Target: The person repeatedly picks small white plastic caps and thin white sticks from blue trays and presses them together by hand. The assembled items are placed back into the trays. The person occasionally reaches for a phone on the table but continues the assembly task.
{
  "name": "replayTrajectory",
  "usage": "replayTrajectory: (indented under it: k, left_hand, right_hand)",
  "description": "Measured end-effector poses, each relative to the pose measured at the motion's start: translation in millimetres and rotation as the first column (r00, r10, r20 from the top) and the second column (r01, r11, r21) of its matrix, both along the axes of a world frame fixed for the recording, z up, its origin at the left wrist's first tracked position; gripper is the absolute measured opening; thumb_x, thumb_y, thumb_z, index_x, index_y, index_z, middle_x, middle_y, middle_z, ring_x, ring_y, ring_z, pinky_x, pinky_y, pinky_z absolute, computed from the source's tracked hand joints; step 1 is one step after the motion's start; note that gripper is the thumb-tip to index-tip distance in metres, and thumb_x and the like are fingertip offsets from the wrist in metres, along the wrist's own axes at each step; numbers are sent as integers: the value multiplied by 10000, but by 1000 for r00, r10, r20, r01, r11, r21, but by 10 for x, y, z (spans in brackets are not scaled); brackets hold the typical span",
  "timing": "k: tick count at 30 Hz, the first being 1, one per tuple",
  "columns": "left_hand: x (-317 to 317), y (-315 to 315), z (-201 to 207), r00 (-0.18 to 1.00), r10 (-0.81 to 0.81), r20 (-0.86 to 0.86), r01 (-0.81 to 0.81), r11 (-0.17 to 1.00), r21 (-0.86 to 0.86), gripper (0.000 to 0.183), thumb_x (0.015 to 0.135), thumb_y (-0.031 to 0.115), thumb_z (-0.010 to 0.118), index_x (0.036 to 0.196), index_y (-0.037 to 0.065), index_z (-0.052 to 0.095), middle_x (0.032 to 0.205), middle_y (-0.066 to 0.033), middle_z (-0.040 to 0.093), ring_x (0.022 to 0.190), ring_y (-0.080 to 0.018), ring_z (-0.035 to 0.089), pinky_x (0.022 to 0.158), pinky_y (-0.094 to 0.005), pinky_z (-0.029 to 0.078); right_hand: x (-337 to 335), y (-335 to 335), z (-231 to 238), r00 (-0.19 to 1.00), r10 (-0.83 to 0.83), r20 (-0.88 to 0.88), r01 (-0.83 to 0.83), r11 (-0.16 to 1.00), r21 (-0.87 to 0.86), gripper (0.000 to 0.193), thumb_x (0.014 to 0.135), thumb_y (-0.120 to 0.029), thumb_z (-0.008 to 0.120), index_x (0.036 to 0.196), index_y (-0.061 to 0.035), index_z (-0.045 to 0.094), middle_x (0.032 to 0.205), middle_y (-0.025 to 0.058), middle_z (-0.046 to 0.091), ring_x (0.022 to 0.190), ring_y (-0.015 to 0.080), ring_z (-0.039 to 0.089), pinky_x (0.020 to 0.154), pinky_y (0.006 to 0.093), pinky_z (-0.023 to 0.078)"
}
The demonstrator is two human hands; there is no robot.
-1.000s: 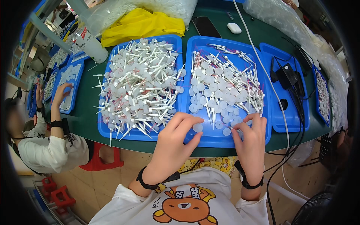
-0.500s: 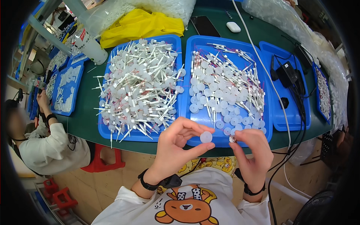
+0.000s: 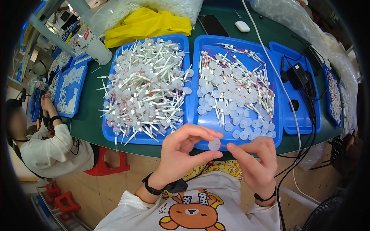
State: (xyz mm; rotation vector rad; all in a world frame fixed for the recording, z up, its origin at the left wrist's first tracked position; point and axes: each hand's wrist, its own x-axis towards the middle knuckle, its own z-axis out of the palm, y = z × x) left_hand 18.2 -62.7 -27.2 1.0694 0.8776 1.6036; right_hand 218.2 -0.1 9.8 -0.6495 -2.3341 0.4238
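Note:
My left hand (image 3: pixel 183 148) is closed, pinching a small translucent white disc (image 3: pixel 214 144) between thumb and fingertips. A thin red wire (image 3: pixel 223 145) runs from the middle of the disc to the fingertips of my right hand (image 3: pixel 256 159), which are pressed together on it. Anything else inside the right fingers is hidden. Just beyond my hands, a blue tray (image 3: pixel 198 115) holds loose white discs (image 3: pixel 246 123) and white sticks with red wires (image 3: pixel 264 92). To its left another blue tray (image 3: pixel 144 138) is heaped with discs joined to white sticks (image 3: pixel 148 84).
A third blue tray (image 3: pixel 291 125) on the right holds black adapters and cables (image 3: pixel 298 75). A white cable (image 3: pixel 266 50) crosses the trays. Behind lie a yellow bag (image 3: pixel 150 27), a phone (image 3: pixel 213 25) and a white case (image 3: pixel 242 26). A cup (image 3: pixel 96 48) and a co-worker (image 3: pixel 58 150) are left.
My right hand has moved left toward the disc, and the red wire now shows between the disc and its fingertips. My left hand still holds the disc in nearly the same place.

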Motion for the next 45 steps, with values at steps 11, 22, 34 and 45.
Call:
replayTrajectory:
  k: [11, 22, 34, 45]
  left_hand:
    - [7, 36, 7, 981, 42, -190, -40, 999, 17, 336, 778, -106, 784, 1076, -12, 662, 1134, -144, 681, 1060, -212, 666, 884, -319, 551]
    - [14, 47, 3, 984, -18, -179, 15, 1000, -21, 323, 780, -59, 804, 1077, 1, 692, 1123, -132, 704, 957, -172, 671, 846, -300, 547]
    - [13, 41, 81, 960, -96, -262, 96, 995, -14, 306, 747, -106, 802, 1024, -44, 687, 1084, -197, 705, 1071, -308, 693, 983, -447, 546]
    - [-16, 44, 130, 821, 105, -561, 56, 963, 262, 173, 766, -1, 811, 914, -3, 723, 1003, -160, 750, 908, -271, 733, 928, -490, 572]
  right_hand:
    - [37, -17, 31, 994, -27, 107, 18, 997, 76, 511, 605, -66, 720, 1115, -76, 763, 911, 31, 590, 823, 210, 525, 683, 326, 433]
    - [49, -26, 25, 995, -46, 92, 35, 993, 115, 483, 565, -86, 693, 1039, -98, 787, 953, 40, 606, 858, 239, 525, 710, 346, 449]
    - [27, -3, -44, 998, -16, -63, 17, 1000, 11, 349, 657, -57, 859, 965, 10, 710, 782, 46, 614, 682, 219, 559, 567, 331, 410]
    - [34, -4, 11, 997, 71, -9, -71, 997, -34, 246, 699, -62, 835, 890, 11, 697, 703, 35, 536, 611, 209, 458, 536, 333, 365]
